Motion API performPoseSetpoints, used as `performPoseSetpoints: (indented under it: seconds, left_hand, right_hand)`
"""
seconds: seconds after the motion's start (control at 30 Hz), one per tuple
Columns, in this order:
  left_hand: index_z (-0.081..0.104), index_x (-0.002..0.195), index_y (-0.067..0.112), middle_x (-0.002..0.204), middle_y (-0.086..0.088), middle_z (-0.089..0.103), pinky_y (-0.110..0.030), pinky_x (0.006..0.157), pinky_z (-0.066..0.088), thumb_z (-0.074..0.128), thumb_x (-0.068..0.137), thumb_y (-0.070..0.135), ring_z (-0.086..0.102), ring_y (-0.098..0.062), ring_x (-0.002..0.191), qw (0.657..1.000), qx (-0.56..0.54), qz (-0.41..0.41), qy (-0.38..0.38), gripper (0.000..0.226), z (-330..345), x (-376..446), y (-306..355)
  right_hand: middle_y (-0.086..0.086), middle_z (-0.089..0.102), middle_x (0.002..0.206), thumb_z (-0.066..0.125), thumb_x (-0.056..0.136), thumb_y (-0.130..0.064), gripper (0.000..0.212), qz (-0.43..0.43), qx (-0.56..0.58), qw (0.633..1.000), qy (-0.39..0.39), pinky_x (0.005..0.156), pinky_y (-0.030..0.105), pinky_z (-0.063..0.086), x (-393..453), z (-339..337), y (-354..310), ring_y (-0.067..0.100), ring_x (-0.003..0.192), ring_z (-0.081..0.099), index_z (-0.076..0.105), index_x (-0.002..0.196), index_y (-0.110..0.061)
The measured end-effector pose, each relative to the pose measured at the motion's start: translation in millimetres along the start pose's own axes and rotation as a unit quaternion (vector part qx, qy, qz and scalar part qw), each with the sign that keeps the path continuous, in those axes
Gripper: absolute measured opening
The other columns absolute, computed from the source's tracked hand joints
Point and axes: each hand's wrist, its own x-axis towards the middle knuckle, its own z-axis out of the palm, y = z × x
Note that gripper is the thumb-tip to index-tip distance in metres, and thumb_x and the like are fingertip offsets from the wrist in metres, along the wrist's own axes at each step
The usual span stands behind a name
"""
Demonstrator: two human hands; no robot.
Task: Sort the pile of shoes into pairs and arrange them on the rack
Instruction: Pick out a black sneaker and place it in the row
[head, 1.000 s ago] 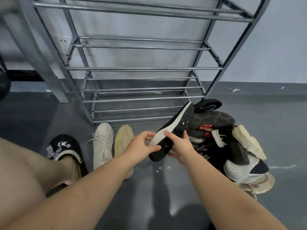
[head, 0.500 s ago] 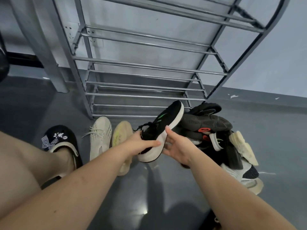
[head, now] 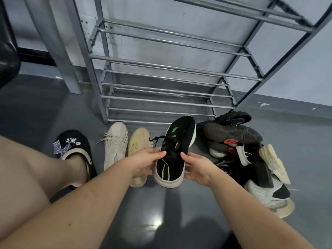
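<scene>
Both hands, left hand (head: 143, 161) and right hand (head: 196, 167), pinched the black sneaker (head: 175, 151) at its collar, held above the floor (head: 161, 203) between the cream shoes (head: 116, 142) and the pile (head: 251, 155). Risk: light fingertip grip could slip; its mate might be buried, toppling the pile. Rack (head: 161, 83) held no shoes.

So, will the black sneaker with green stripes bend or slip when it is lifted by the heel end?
The black sneaker probably flexes: its upper looks like soft knit. The thick white sole likely keeps it fairly straight. The left hand and right hand pinch its collar, so slipping seems unlikely.
</scene>
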Motion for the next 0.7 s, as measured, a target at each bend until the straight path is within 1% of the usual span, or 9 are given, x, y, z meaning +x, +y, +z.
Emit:
performPoseSetpoints:
  seconds: [0.07, 0.17, 0.27, 0.4, 0.47, 0.53, 0.63, 0.67, 0.7]
  left_hand:
    - [0.061, 0.101, 0.02, 0.093, 0.003, 0.069, -0.025, 0.066, 0.05, 0.058, 0.092, 0.027, 0.064, -0.011, 0.083, 1.0, -0.002, -0.005, 0.011, 0.012, 0.4, 2.8, -2.3]
    - [0.062, 0.112, 0.014, 0.094, 0.0, 0.07, -0.027, 0.066, 0.05, 0.058, 0.091, 0.028, 0.065, -0.014, 0.084, 0.999, -0.005, -0.035, 0.014, 0.026, 0.2, 9.8, -7.3]
    - [0.059, 0.116, 0.008, 0.093, -0.003, 0.068, -0.028, 0.066, 0.05, 0.058, 0.092, 0.025, 0.063, -0.016, 0.084, 0.997, -0.026, -0.063, 0.031, 0.03, 0.7, 20.0, -13.8]
    - [0.059, 0.116, 0.008, 0.092, -0.003, 0.066, -0.027, 0.065, 0.048, 0.06, 0.091, 0.024, 0.061, -0.016, 0.082, 0.996, -0.018, -0.068, 0.06, 0.03, -2.9, 36.7, -17.2]
    - [0.059, 0.117, 0.007, 0.093, -0.005, 0.066, -0.028, 0.066, 0.05, 0.06, 0.091, 0.025, 0.062, -0.017, 0.082, 0.995, -0.008, -0.069, 0.078, 0.032, -4.9, 46.8, -18.1]
    - [0.058, 0.12, 0.006, 0.1, -0.008, 0.067, -0.028, 0.065, 0.05, 0.06, 0.091, 0.026, 0.062, -0.02, 0.085, 0.992, 0.004, -0.075, 0.099, 0.035, -6.3, 57.2, -19.2]
    - [0.054, 0.127, 0.007, 0.112, -0.01, 0.065, -0.027, 0.061, 0.049, 0.06, 0.09, 0.024, 0.062, -0.021, 0.09, 0.989, -0.008, -0.089, 0.116, 0.04, -7.1, 69.1, -20.7]
    - [0.053, 0.128, 0.008, 0.113, -0.009, 0.065, -0.027, 0.06, 0.048, 0.06, 0.091, 0.022, 0.062, -0.021, 0.092, 0.989, -0.011, -0.094, 0.118, 0.04, -7.3, 72.8, -21.2]
    - [0.052, 0.128, 0.008, 0.115, -0.01, 0.064, -0.027, 0.06, 0.048, 0.059, 0.092, 0.02, 0.061, -0.022, 0.093, 0.988, -0.011, -0.095, 0.119, 0.039, -6.5, 75.5, -21.0]
  right_hand:
    - [0.008, 0.065, 0.1, 0.052, 0.097, -0.02, 0.022, 0.019, -0.036, 0.999, 0.018, 0.073, 0.036, 0.054, 5.0, -2.5, 2.3, 0.021, 0.089, 0.063, 0.059, 0.115, -0.01]
    - [0.005, 0.065, 0.097, 0.051, 0.098, -0.021, 0.016, 0.042, -0.066, 0.996, 0.035, 0.078, 0.037, 0.053, 15.4, -4.4, 7.0, 0.019, 0.086, 0.062, 0.061, 0.108, -0.014]
    - [0.003, 0.065, 0.093, 0.05, 0.098, -0.02, 0.012, 0.053, -0.068, 0.995, 0.049, 0.067, 0.034, 0.052, 26.2, -3.7, 10.6, 0.018, 0.081, 0.062, 0.061, 0.101, -0.016]
    - [0.003, 0.065, 0.095, 0.049, 0.099, -0.019, 0.021, 0.064, -0.07, 0.993, 0.068, 0.061, 0.03, 0.05, 45.6, -2.8, 14.5, 0.017, 0.081, 0.062, 0.059, 0.116, -0.012]
    - [0.004, 0.064, 0.097, 0.047, 0.099, -0.018, 0.025, 0.068, -0.076, 0.992, 0.075, 0.061, 0.029, 0.049, 56.1, -1.1, 14.6, 0.017, 0.081, 0.061, 0.057, 0.122, -0.01]
    - [0.005, 0.063, 0.1, 0.045, 0.1, -0.017, 0.028, 0.065, -0.088, 0.99, 0.085, 0.063, 0.028, 0.049, 66.8, 0.2, 13.6, 0.016, 0.082, 0.059, 0.055, 0.126, -0.009]
    - [0.008, 0.062, 0.108, 0.041, 0.101, -0.014, 0.031, 0.053, -0.127, 0.986, 0.096, 0.08, 0.034, 0.052, 84.1, -0.4, 10.8, 0.017, 0.086, 0.058, 0.053, 0.13, -0.012]
    - [0.008, 0.062, 0.108, 0.04, 0.102, -0.013, 0.032, 0.049, -0.14, 0.984, 0.099, 0.081, 0.034, 0.052, 89.6, -1.1, 10.1, 0.017, 0.086, 0.058, 0.052, 0.132, -0.012]
    - [0.008, 0.061, 0.108, 0.04, 0.101, -0.012, 0.034, 0.044, -0.148, 0.983, 0.104, 0.076, 0.031, 0.052, 95.4, -1.9, 10.0, 0.016, 0.087, 0.058, 0.052, 0.133, -0.012]
